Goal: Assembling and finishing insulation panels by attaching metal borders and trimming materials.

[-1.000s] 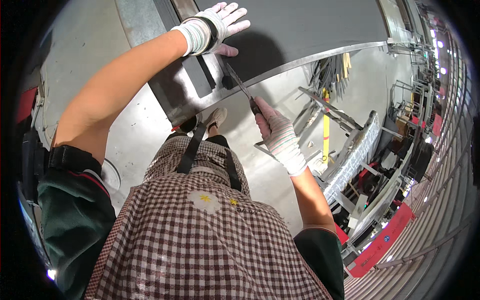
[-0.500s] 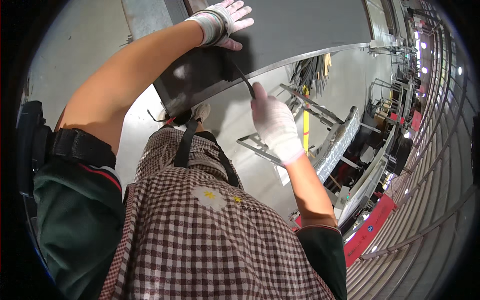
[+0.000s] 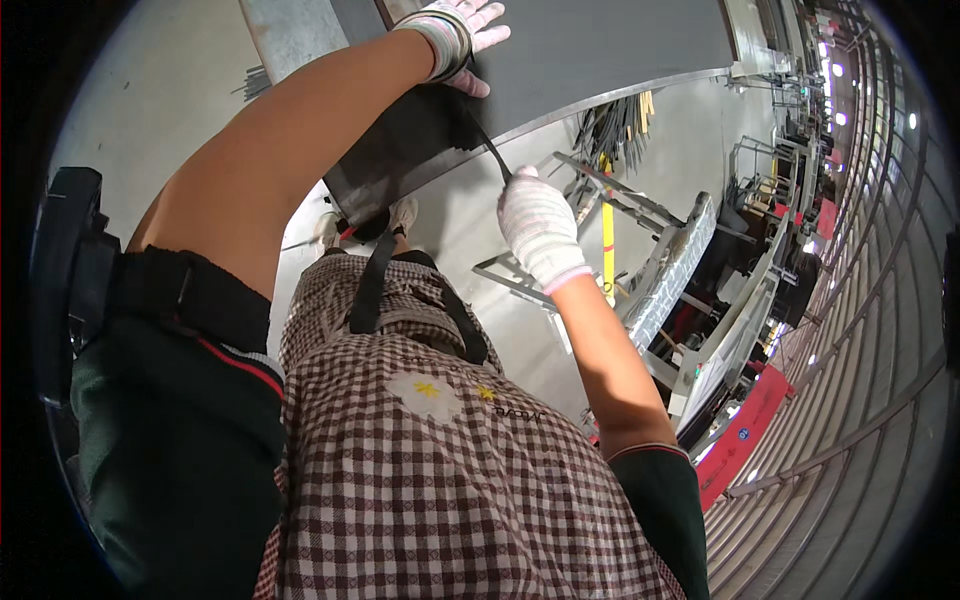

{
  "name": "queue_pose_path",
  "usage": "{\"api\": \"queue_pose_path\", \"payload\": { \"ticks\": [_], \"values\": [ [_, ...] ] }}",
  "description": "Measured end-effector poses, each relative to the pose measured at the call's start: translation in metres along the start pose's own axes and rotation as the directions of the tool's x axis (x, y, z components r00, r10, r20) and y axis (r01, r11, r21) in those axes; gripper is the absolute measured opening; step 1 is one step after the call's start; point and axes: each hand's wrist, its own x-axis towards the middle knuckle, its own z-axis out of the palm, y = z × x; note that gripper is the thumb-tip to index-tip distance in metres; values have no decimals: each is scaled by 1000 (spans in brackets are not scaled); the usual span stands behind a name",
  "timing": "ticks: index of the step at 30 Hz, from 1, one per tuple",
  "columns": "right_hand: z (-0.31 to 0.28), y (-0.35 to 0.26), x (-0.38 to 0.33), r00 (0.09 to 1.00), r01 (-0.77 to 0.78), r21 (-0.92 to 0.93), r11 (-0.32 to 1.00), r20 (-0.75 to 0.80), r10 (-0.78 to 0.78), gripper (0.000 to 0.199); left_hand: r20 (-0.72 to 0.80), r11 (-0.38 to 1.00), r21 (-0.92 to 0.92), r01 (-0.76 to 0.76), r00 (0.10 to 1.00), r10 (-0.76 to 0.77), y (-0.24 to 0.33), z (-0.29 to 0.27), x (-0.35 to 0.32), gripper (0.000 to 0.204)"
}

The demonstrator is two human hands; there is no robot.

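Left hand (image 3: 476, 20): gloved, fingers spread, gripping nothing. It lies over the grey sheet (image 3: 610, 45) with the thumb angled toward the person; whether the whole palm bears on the sheet cannot be confirmed. A dark band (image 3: 464, 36) rings this hand at the wrist.

Right hand (image 3: 541, 225): gloved, closed around the handle end of a knife (image 3: 492, 148). The knife points away from this hand, up and to the left, toward the left thumb. Its tip runs into dark shadow just below that thumb; contact with the sheet cannot be determined.

The sheet extends beneath and to the right of the left hand, on the counter (image 3: 365, 182). The counter's near edge passes beyond the right hand, and its dark corner lies to the near left of both hands.

Beyond and to the right of the right hand: a bundle of dark strips (image 3: 615, 128). Nearer, to the right of the same hand: a yellow strap (image 3: 608, 245), then a wrapped bar (image 3: 672, 270) farther right. Below both hands: the checked apron (image 3: 430, 470) and, past its far end, a pale shoe (image 3: 403, 213) on the floor (image 3: 460, 215).
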Motion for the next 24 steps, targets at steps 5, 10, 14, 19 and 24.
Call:
{"api": "queue_pose_path", "payload": {
  "ticks": [5,10,14,19,24],
  "values": [
    [13,-11,31,989,81,103,991,-134,-67,19,151,1000,-7,-4,989,5,15,-38,13,83],
    [21,-4,4,998,-46,88,995,-30,48,21,151,999,40,15,988,-21,11,-25,2,83],
    [22,-6,28,992,18,147,989,-124,0,23,126,999,16,52,991,-54,16,-10,21,86],
    [38,0,12,992,-119,141,983,-27,123,27,132,997,71,41,990,-50,10,3,11,88],
    [23,-10,23,990,54,187,981,-141,-28,24,179,996,78,32,983,-46,20,-19,14,86]
  ]
}}
